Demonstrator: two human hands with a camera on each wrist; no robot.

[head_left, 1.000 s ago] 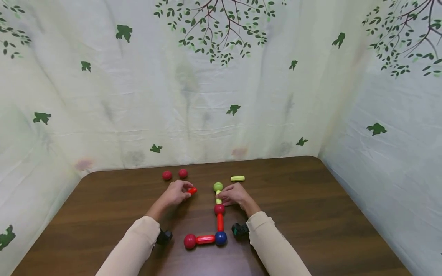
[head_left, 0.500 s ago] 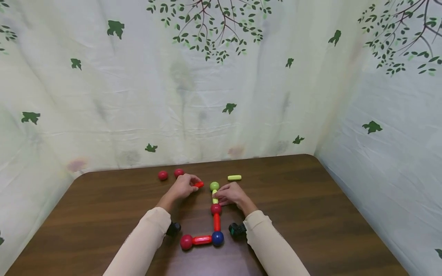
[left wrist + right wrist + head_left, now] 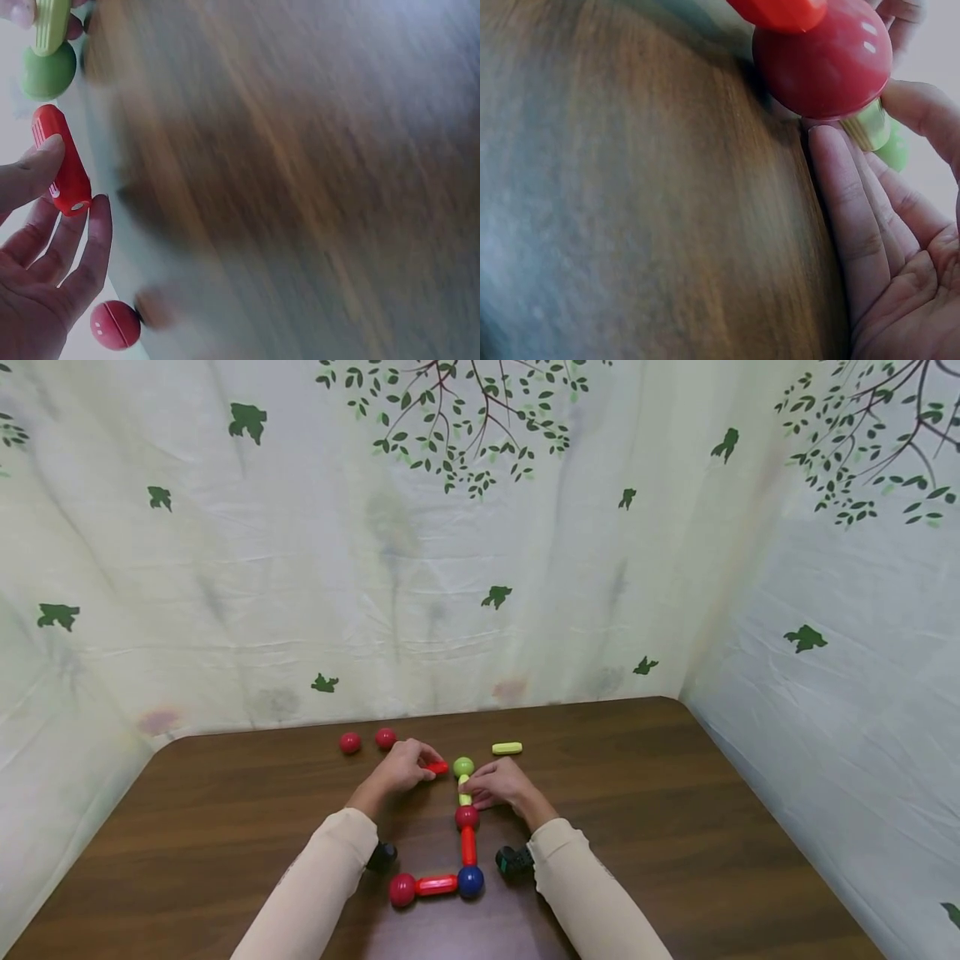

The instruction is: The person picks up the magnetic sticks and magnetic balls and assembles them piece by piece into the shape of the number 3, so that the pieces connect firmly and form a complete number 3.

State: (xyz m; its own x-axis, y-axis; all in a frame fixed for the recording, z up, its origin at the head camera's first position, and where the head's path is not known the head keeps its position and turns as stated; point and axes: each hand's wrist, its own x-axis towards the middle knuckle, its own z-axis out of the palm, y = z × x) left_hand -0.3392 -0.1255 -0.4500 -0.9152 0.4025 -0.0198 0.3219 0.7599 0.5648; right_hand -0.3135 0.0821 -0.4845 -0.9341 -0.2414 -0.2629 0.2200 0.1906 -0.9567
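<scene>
Bench [image 3: 637, 810] carries everything; on it my L-shaped chain [image 3: 468, 847], blue ball [image 3: 470, 882] at corner, green ball [image 3: 463, 766] at far end. My left hand [image 3: 407, 766] has come nearer chain over last second, grasping red stick [image 3: 67, 161] between thumb and fingers. My right hand [image 3: 501, 783] pinches yellow-green stick [image 3: 466, 800] next to green ball. Two loose red balls [image 3: 350, 743] lie beyond left hand. Red stick now just beside green ball: close enough for lining up, I judge, not yet joined
</scene>
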